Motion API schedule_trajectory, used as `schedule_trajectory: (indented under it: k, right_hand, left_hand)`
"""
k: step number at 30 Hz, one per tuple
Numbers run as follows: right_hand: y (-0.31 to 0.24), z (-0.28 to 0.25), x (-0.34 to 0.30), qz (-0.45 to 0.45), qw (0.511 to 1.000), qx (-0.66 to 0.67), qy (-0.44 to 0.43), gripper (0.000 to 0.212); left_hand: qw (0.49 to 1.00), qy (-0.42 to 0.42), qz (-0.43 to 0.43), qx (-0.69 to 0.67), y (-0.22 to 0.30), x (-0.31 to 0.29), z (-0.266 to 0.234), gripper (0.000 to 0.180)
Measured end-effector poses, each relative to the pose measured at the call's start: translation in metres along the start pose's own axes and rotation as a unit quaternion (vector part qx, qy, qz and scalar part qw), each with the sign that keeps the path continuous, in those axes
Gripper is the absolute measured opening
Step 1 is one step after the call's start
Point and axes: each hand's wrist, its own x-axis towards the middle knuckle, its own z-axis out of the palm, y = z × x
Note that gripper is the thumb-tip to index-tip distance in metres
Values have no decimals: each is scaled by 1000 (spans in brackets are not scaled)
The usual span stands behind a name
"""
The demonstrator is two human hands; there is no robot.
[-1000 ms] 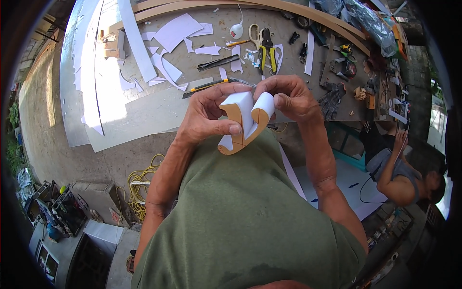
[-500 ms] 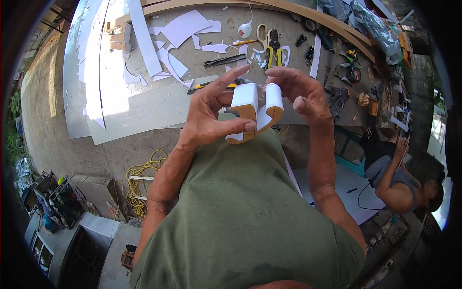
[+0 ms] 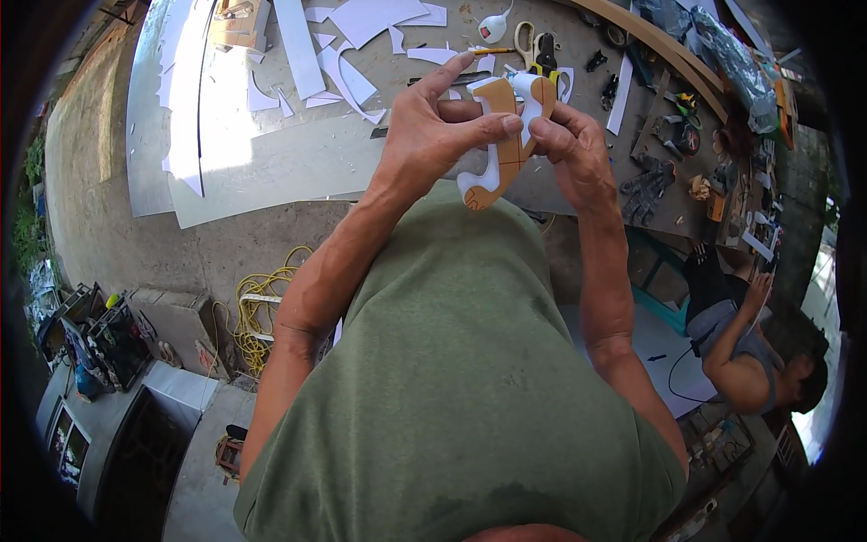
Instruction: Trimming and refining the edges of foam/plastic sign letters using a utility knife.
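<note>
Head: left fingers [image 3: 486, 132] and right fingers [image 3: 555, 140] hold a curved piece [image 3: 509, 157].

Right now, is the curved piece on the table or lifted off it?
The piece is lifted: left hand and right hand hold it, its lower end overlapping the green shirt.

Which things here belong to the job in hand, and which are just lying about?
In the job:
curved white-sided piece with tan face
left hand, thumb on the face
right hand, pinching its edge

Apparently just lying about:
pencil
scissors
grey glove
white sheet piece
</note>
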Motion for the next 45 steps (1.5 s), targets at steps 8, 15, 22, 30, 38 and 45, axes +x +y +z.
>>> schedule_trajectory:
  k: [8,15,22,30,38,45]
  right_hand:
    - [11,-17,13,65,992,92,50,43]
    - [15,-22,17,93,990,79,68,43]
    - [15,-24,21,96,992,64,57,41]
    - [10,-11,24,-93,964,197,155,46]
    - [-2,12,18,-233,928,226,181,39]
    - [-2,20,17,-264,910,239,210,43]
  left_hand:
    - [989,-62,-134,-16,5,-2,-12,84]
    - [980,-97,-172,36,-2,-7,-15,93]
    - [981,-109,-161,7,-3,-3,-17,84]
    - [990,-66,-81,-99,-12,-9,-14,75]
    - [976,29,8,-217,5,-6,20,56]
    - [973,58,33,-223,17,4,30,47]
